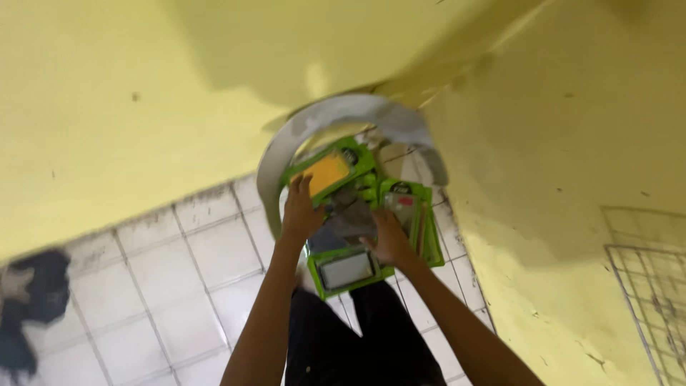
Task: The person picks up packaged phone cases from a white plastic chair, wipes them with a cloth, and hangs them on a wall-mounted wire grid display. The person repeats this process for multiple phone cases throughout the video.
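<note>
Left hand (300,214) has its fingers laid flat on a green blister pack with a yellow pad (327,174), pressing rather than clamped round it. Right hand (389,239) rests on a grey-fronted green pack (346,270); whether it actually grips is hard to tell. The packs lie piled in a grey round basin (286,143) on the white tiled floor (179,286), in the corner of yellow walls (557,143); another green pack (411,207) sits just beside the right hand.
</note>
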